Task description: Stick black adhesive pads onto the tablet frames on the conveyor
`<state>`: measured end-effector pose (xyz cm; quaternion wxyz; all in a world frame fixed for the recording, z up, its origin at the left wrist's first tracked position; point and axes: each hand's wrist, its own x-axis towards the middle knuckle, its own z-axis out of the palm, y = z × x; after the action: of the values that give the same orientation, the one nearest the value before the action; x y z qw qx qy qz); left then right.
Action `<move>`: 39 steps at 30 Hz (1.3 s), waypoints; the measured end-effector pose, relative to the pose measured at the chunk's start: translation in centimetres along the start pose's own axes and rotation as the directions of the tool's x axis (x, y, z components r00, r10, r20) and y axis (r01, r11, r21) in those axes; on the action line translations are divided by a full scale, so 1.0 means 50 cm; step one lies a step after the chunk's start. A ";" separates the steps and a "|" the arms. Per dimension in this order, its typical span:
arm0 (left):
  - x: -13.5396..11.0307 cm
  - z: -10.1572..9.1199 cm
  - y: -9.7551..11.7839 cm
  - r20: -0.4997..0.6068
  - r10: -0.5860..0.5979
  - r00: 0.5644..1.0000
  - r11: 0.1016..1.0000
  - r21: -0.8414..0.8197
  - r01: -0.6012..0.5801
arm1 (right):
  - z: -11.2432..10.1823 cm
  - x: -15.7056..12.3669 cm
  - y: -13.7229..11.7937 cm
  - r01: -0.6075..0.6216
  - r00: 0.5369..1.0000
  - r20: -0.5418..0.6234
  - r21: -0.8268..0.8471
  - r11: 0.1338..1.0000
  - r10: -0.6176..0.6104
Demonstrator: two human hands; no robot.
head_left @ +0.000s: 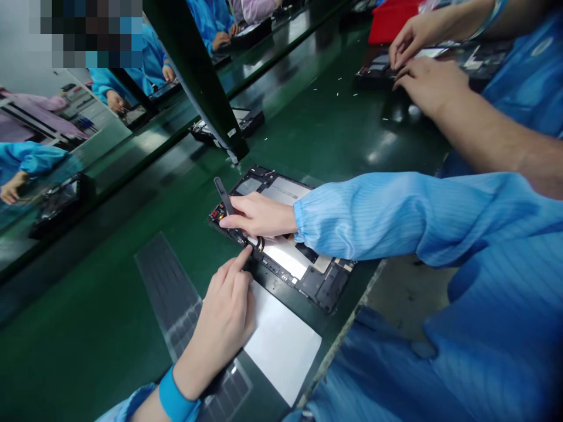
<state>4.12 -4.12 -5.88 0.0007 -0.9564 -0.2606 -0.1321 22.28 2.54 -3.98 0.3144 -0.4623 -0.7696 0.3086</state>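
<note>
An opened tablet (285, 258) lies on the green bench, its silver battery plates and dark circuit parts exposed. Over its left end is my right hand (259, 215), closed round a pair of black tweezers (223, 196) whose rear end sticks up past the fingers. The tips are hard to make out among the small parts. My left hand (229, 299), with a blue wristband, reaches up from below. Its index finger is stretched out to the tablet's near edge, beside a short black cable (260, 244); the other fingers bend loosely and hold nothing visible.
Under my left hand lie a white sheet (285, 343) and a clear strip with dark pieces (169, 287). A dark post (202, 76) rises behind the tablet. At right a co-worker's hands (431, 82) work on another device near a red bin (391, 23). Other people sit across the bench.
</note>
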 end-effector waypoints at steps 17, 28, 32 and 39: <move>-0.022 0.017 0.018 -0.069 -0.174 0.982 0.967 -0.200 0.158 | -0.001 -0.001 0.003 -0.130 0.990 0.072 0.178 0.975 0.119; -0.007 -0.017 0.091 0.061 -0.189 0.980 0.885 -0.423 0.197 | -0.007 0.001 -0.010 -0.199 0.979 0.118 0.375 0.906 0.166; 0.032 -0.044 0.033 0.099 -0.397 0.913 0.806 -0.438 0.398 | -0.085 0.015 -0.004 -0.160 0.983 -0.006 0.452 0.878 0.182; 0.110 -0.035 -0.099 0.656 -0.474 0.587 0.477 -0.369 0.797 | -0.143 0.020 0.085 -0.359 0.901 -0.199 0.151 0.921 0.384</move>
<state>5.78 2.78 -3.11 -0.4345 -0.7207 -0.5391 0.0336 29.61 6.37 -2.67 0.3598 -0.6145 -0.6083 0.3507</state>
